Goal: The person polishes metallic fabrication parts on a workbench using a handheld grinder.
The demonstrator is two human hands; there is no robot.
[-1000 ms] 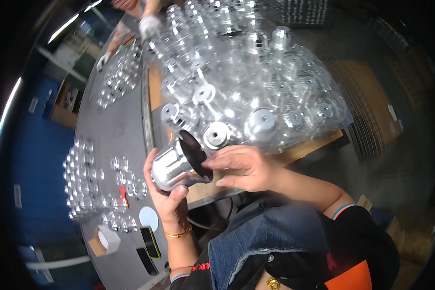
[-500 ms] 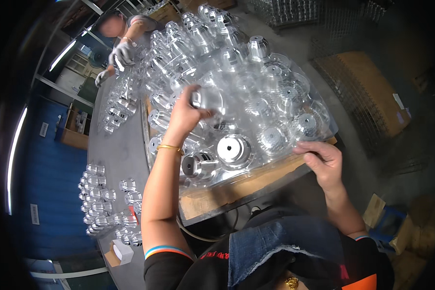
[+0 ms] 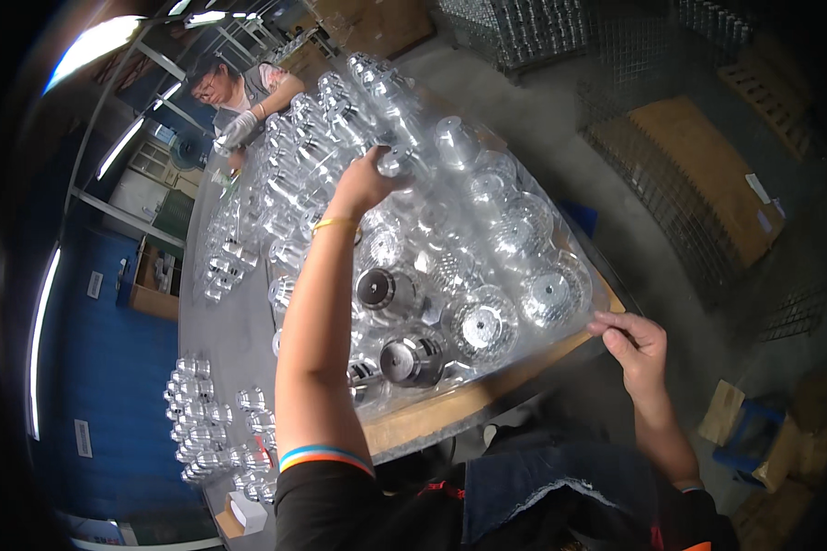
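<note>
My left hand point(image 3: 366, 184) reaches over the middle of the table, fingers curled round a shiny silver cup-shaped part point(image 3: 398, 163). Below it lies a clear plastic blister tray point(image 3: 450, 216) with round pockets. Several silver cup-shaped parts sit near its front edge, among them a dark-topped one point(image 3: 412, 360) and another point(image 3: 377, 288), each with a small hole in its end. At the tray's right front corner, my right hand point(image 3: 636, 344) pinches the plastic edge between thumb and fingers. More silver parts point(image 3: 340, 115) stand in rows beyond my left hand.
The tray lies on a brown board point(image 3: 459, 404) at the table edge. Groups of silver parts point(image 3: 193, 413) and a small white box point(image 3: 243, 514) stand on the grey table point(image 3: 225, 326) at left. A gloved co-worker point(image 3: 248, 101) leans in at the far left. Wire racks point(image 3: 652, 184) stand at right.
My left hand has moved farther forward with the silver part. My right hand stays at the tray's corner. The view has shifted, and the co-worker's arms have come down.
</note>
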